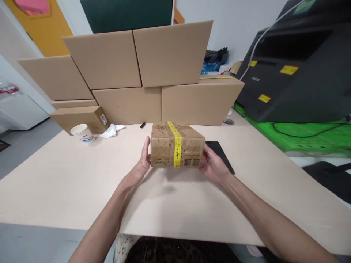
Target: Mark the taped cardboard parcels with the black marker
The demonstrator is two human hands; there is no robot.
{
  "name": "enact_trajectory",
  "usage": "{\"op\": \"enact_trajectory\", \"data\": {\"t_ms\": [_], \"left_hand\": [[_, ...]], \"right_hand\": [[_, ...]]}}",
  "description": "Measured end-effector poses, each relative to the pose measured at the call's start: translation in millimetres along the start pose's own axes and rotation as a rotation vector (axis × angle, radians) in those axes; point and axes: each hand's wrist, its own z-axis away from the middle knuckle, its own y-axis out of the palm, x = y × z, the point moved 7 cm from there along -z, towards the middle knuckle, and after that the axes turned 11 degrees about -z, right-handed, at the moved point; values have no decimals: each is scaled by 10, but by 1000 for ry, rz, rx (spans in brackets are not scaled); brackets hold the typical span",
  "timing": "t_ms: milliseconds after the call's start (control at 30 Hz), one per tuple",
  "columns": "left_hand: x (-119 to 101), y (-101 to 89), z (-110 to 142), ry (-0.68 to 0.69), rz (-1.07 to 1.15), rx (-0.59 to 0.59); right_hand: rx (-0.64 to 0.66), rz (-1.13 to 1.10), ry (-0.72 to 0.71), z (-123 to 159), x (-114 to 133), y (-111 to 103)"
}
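Observation:
Between my two hands is a small brown cardboard box, dotted with dark specks and wrapped down the middle with yellow tape. Printed marks and a code run along the lower part of its near side. My left hand presses on the box's left side, thumb pointing up. On the opposite side, my right hand grips the lower right edge, its fingers partly hidden by the box. A shadow lies on the table below, and the box appears held slightly above the surface. Behind my right hand lies a flat black device.
Large cardboard boxes stand along the back of the table. A paper cup, a crumpled tissue and a small black object lie at back left. A dark printer rests on a green surface at right.

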Motion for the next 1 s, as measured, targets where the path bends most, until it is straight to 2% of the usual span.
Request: {"op": "enact_trajectory", "data": {"t_ms": [67,133,233,333,433,600,700,867,933,1000], "left_hand": [[-72,14,22,116,-188,63],[-75,-9,19,180,-430,43],[-42,-89,-11,242,-714,-80],[-106,-156,-4,393,-938,-258],[-201,-149,25,546,-1012,-339],[-314,-101,33,670,-948,-320],[-383,-109,66,751,-970,-372],[-404,-220,95,747,-960,-462],[-384,-278,98,716,-933,-494],[-354,-328,99,687,-888,-508]], "right_hand": [[4,-19,1,4,18,-3],[-6,-21,3,7,28,-7],[-15,0,29,-3,4,-5],[-8,23,60,-16,-44,3],[41,47,84,-8,-96,50],[96,140,54,-1,-102,100],[8,313,-69,-64,89,-47],[-247,820,-495,-96,741,-406],[-314,1097,-555,-91,859,-462],[-337,1395,-554,-98,850,-438]]}}
